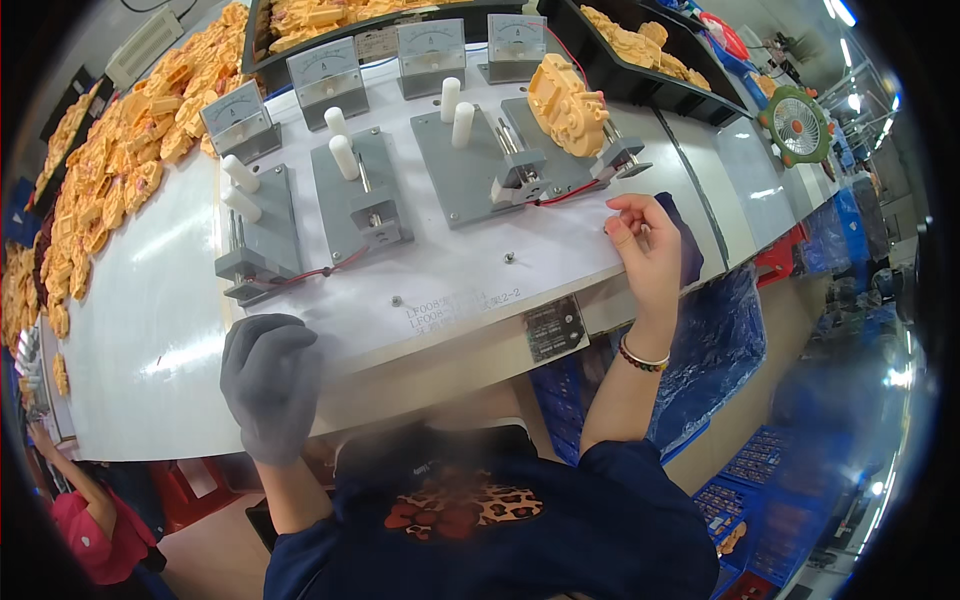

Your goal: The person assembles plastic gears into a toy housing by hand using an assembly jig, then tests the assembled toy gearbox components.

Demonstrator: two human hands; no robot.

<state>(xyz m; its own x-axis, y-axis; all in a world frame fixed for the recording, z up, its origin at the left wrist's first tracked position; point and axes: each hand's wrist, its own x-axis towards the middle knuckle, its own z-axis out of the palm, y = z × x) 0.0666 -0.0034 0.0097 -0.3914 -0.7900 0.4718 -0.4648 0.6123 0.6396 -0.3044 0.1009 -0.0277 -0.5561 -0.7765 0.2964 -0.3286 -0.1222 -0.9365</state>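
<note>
My left hand [268, 378], in a grey glove, is curled closed at the table's front edge, beside the leftmost grey test fixture [262, 225]; its palm is hidden. My bare right hand [648, 240] hovers by the right-hand fixtures, fingers bent in and thumb close to them. Whatever may be between those fingertips is too small to make out. Just beyond it, an orange-yellow moulded plastic part [566, 105] rests on the rightmost fixture [520, 115], apart from my hand. White pegs [343, 158] and metal pins stand on the grey plates.
Several analog panel meters [328, 82] line the back of the fixtures, with red wires [570, 193] running about. Similar yellow parts are heaped [130, 160] at left and fill black trays [650, 70] behind. A green fan [797, 125] stands at right; another person [95, 520] is at lower left.
</note>
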